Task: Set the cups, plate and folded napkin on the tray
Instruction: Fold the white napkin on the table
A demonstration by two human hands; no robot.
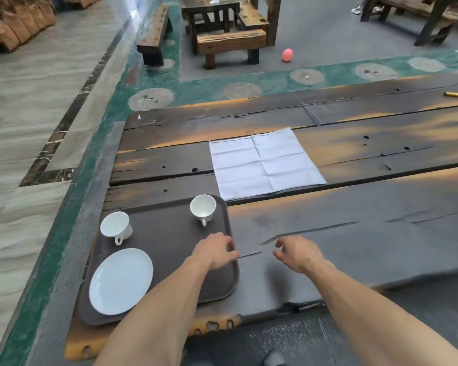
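Fingers (229,248) on the left hand (214,250) are loosely curled with nothing in them, resting at or just above the right rim of the dark brown plastic tray (169,233); can't tell if they actually touch it. The right hand (298,253) is also empty, fingers apart and half bent, hovering over the bare dark weathered plank table (354,233) just right of the tray.

So the crockery part looks done. Both small white handled ceramic cups are on the tray, one at the far left (116,227) and one at the far right corner (203,208), and the round white plate (121,281) sits at the near left. What's left is the white cloth napkin (265,162), lying flat and fully unfolded on the table beyond the tray, its near corner just beside the tray's far right corner.

My guess is the napkin step comes next: both hands reach forward, fold it along those creases, then drop it on the open patch of tray in the middle or near right. Both forearms come in from the bottom edge, angled toward each other, wrists fairly straight, palms down.
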